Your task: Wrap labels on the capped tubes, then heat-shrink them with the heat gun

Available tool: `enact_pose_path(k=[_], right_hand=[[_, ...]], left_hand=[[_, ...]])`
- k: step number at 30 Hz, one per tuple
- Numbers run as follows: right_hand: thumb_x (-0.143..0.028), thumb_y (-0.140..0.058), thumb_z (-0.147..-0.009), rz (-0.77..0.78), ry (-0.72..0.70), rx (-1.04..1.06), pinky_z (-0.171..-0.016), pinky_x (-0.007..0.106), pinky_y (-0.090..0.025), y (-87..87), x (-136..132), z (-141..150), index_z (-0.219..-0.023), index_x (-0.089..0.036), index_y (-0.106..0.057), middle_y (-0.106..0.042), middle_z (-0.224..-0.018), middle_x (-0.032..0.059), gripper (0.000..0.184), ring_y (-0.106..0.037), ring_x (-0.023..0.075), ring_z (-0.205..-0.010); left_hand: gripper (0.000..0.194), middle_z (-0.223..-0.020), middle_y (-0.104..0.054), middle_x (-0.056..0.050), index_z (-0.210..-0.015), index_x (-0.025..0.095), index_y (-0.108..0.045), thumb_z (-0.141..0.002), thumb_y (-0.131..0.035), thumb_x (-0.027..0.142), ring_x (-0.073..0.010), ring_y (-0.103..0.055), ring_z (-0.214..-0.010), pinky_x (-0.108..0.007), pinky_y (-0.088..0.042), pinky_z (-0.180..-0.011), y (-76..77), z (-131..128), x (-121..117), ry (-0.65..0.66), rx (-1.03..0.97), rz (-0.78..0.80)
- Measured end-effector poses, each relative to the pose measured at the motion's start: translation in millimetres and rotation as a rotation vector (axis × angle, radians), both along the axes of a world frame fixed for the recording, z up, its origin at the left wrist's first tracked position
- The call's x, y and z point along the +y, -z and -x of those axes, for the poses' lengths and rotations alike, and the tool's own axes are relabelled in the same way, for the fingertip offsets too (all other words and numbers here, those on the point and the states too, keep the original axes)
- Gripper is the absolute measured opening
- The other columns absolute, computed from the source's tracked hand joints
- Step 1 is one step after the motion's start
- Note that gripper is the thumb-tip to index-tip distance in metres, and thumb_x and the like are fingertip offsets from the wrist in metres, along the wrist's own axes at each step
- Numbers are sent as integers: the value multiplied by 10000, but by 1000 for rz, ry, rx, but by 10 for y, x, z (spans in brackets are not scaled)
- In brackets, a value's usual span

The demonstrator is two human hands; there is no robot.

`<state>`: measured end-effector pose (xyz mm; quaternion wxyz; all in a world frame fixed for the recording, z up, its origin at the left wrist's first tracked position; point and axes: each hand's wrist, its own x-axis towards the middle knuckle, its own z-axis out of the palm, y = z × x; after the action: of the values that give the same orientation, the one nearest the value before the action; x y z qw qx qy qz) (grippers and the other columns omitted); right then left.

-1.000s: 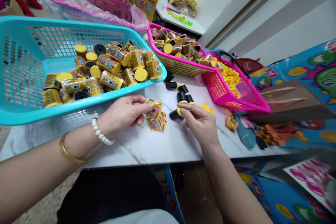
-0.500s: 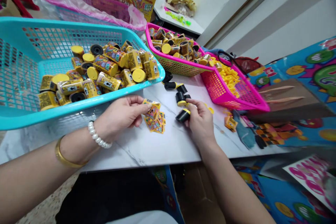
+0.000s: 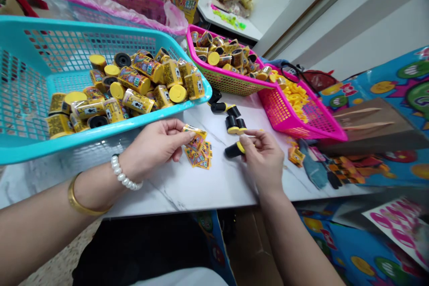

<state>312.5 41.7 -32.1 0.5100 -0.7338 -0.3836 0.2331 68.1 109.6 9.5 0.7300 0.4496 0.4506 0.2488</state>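
Between thumb and fingers, my left hand [image 3: 161,140] pinches a yellow printed wrapper sleeve [image 3: 196,136] by its left edge. Directly below it, more printed sleeves [image 3: 201,158] lie overlapping on the white marble-patterned table [image 3: 208,190]. My right hand [image 3: 263,156] is closed on the yellow end of a small black cylindrical container [image 3: 233,150], which lies tilted at the tabletop. Just beyond that hand, several black containers with yellow ends [image 3: 231,123] stand or lie on the table. The fingertips partly hide the gripped yellow end.
A turquoise basket [image 3: 144,121] of wrapped containers stands at the left. Behind sits a pink basket [image 3: 221,73] with more of them, and to the right another pink basket [image 3: 301,132] holds yellow plastic parts [image 3: 295,98]. Gloves [image 3: 313,167] lie on the table's right side.
My right hand has shifted slightly right and now grips the black container's yellow end more plainly. My left hand stays nearly still with the sleeve.
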Motion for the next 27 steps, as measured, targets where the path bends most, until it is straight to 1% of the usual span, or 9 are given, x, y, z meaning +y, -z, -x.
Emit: enact_pose_path(k=[2, 5, 7, 9, 13, 16, 20, 22, 27], right_hand=[[-433, -711, -808, -70, -55, -279, -469, 241, -436, 42, -52, 38, -998, -199, -650, -660, -702, -10, 308, -523, 103, -495], [-415, -671, -855, -125, -141, -609, -601, 306, -501, 68, -114, 81, -980, -222, -687, -702, -792, 26, 231, -572, 142, -587], [-416, -652, -872, -141, -201, -717, -618, 324, -506, 61, -129, 93, -904, -233, -705, -705, -811, 43, 193, -583, 160, -614], [-410, -632, -887, -144, -254, -730, -624, 329, -505, 52, -127, 87, -844, -233, -710, -704, -825, 55, 199, -602, 174, -655], [-420, -610, -904, -103, -227, -581, -624, 327, -501, 57, -123, 45, -849, -217, -731, -699, -804, 43, 243, -600, 162, -632], [-492, -636, -875, 6, -176, -279, -504, 283, -456, 63, -137, 25, -917, -206, -749, -669, -757, 21, 310, -544, 113, -505], [-568, -710, -782, 148, -155, 139, -401, 203, -358, 44, -138, 4, -953, -191, -754, -598, -607, -11, 416, -511, 90, -460], [-548, -767, -728, 183, -169, 212, -384, 178, -322, 24, -119, -11, -959, -186, -753, -586, -565, -19, 430, -497, 80, -447], [-512, -801, -694, 231, -259, 226, -364, 162, -268, -41, -35, -58, -965, -167, -751, -565, -505, -29, 442, -452, 62, -401]], left_hand=[[165, -445, -478, 47, -711, 157, -589, -859, -650, 192, -42, -373, -366, -169, -211, -396, 13, 0, 0, 0, 4, -33], [155, -444, -477, 51, -715, 158, -593, -850, -661, 195, -44, -381, -367, -171, -217, -399, 19, -5, -2, -3, 6, -47], [155, -443, -478, 53, -713, 159, -591, -849, -660, 188, -45, -387, -369, -171, -219, -401, 11, -11, -3, -7, 6, -42], [162, -445, -480, 54, -706, 158, -587, -853, -654, 179, -44, -390, -370, -170, -221, -401, -1, -18, -4, -11, 9, -40], [178, -448, -481, 53, -699, 159, -579, -864, -645, 177, -43, -388, -368, -168, -225, -398, -8, -15, -4, 5, 23, -41], [176, -440, -478, 50, -704, 160, -588, -867, -647, 194, -45, -381, -368, -166, -225, -399, 18, -2, 1, 31, 28, -47], [118, -477, -510, 39, -758, 153, -632, -858, -662, 209, -44, -378, -375, -164, -228, -401, 68, -1, 9, 61, 27, -13], [93, -504, -523, 35, -783, 144, -651, -857, -662, 200, -41, -384, -379, -161, -236, -403, 75, -7, 9, 68, 30, 22], [110, -508, -502, 45, -783, 129, -647, -875, -642, 189, -32, -375, -376, -149, -219, -392, 47, -19, 6, 64, 59, 58]])
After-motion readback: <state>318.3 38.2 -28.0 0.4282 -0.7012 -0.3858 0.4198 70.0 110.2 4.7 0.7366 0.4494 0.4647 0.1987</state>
